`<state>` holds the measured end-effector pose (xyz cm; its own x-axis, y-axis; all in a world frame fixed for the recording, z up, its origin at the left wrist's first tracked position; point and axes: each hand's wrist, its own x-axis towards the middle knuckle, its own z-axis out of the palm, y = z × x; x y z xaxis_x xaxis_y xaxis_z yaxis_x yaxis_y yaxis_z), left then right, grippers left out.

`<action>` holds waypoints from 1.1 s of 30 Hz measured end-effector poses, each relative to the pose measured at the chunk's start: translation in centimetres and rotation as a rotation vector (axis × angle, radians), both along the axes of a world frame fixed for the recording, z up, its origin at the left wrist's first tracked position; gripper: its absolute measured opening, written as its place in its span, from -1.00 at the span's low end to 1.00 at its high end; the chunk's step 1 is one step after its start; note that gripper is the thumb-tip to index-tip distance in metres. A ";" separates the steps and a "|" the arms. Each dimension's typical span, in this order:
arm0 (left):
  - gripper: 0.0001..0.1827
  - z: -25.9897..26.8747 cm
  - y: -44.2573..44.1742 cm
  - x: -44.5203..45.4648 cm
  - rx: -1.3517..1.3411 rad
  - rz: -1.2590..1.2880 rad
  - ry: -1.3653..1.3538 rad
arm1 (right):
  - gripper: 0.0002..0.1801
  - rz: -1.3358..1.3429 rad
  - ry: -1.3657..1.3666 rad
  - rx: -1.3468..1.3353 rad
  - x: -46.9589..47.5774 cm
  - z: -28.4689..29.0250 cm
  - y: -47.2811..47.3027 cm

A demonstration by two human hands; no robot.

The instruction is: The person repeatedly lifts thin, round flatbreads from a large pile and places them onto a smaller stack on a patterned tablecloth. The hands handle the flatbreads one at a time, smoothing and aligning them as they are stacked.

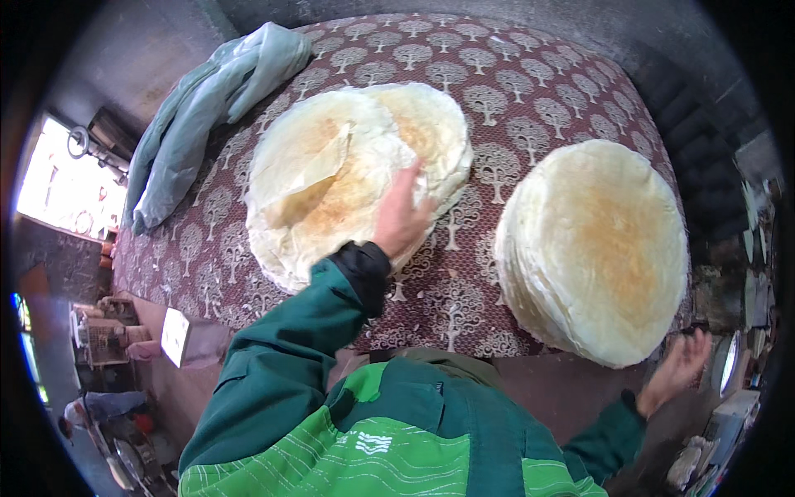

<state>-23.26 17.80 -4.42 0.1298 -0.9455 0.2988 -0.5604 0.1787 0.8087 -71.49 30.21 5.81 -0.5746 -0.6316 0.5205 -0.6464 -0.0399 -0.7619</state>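
My left hand (400, 214) is over the right edge of a loose pile of thin round flatbreads (348, 217). Motion blurs its fingers, but thumb and fingers look apart; whether they touch the bread is not clear. The uppermost flatbread has a torn, lifted flap, and another flatbread (422, 121) shows beneath it at the back right. To the right stands a taller, neater stack of flatbreads (596, 248), browned in the middle. Just off the near right side of that stack, my right hand (676, 369) hangs in the air, fingers apart and holding nothing.
A maroon cloth with a tree pattern (490, 161) covers the table, with small crumbs scattered on it. Crumpled grey-green plastic sheeting (217, 112) lies at the back left. A person (105, 407) is at the far left, near a bright opening.
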 end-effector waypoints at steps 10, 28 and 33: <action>-0.28 -3.4 -0.3 19.4 0.414 0.542 -0.908 | -0.46 1.065 -0.448 0.545 31.0 -8.4 -4.8; -0.37 -2.5 0.7 13.6 0.200 0.023 -0.194 | -0.60 0.684 -0.096 0.804 39.0 -15.4 -19.4; -0.25 0.5 -2.3 15.4 0.557 -0.072 0.164 | -0.62 0.817 -0.839 0.722 41.8 -14.1 -19.7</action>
<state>-7.83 15.49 -3.88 0.0621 -0.9625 -0.2642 -0.4223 -0.2652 0.8668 -29.67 10.54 -8.32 0.1119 -0.9181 -0.3802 0.0291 0.3855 -0.9223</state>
